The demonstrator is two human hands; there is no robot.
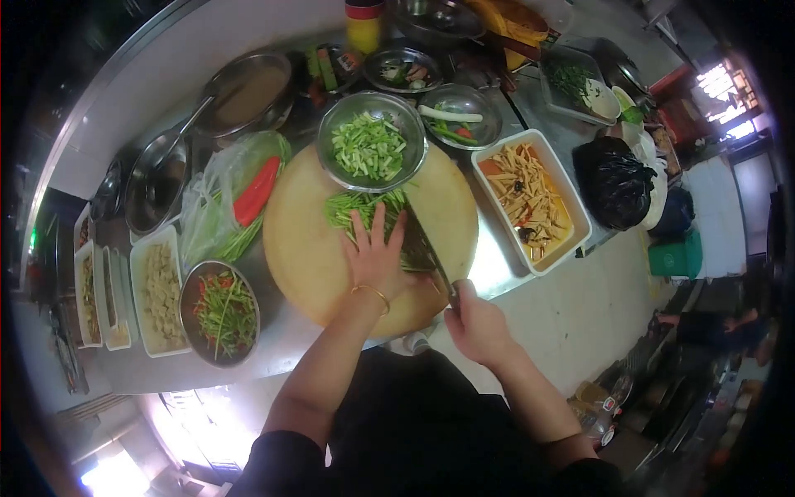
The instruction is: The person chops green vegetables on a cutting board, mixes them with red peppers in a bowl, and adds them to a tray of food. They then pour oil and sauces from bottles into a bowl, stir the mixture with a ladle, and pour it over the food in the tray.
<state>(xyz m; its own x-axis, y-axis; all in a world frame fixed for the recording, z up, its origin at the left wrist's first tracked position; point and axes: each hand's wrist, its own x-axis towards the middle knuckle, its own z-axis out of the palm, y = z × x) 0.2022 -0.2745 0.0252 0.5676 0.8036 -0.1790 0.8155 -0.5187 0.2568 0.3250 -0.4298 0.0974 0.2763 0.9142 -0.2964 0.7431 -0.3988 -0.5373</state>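
On a round wooden cutting board (298, 224) lies a bunch of green stalks (341, 209). My left hand (374, 253) rests on the stalks with its fingers spread; a bangle circles the wrist. My right hand (479, 321) is closed round the handle of a cleaver (426, 240), whose blade stands beside the left fingers, at the right of the stalks. A metal bowl of chopped green pieces (367, 147) sits at the board's far edge, just beyond the stalks. Part of the bunch is hidden under the left hand and behind the blade.
Right of the board is a white tray of yellowish strips (530, 199), with a black bag (613, 182) beyond. At left are a plastic bag of greens (219, 199), a bowl of cut greens (219, 315) and a white tray (161, 290). Several bowls line the back.
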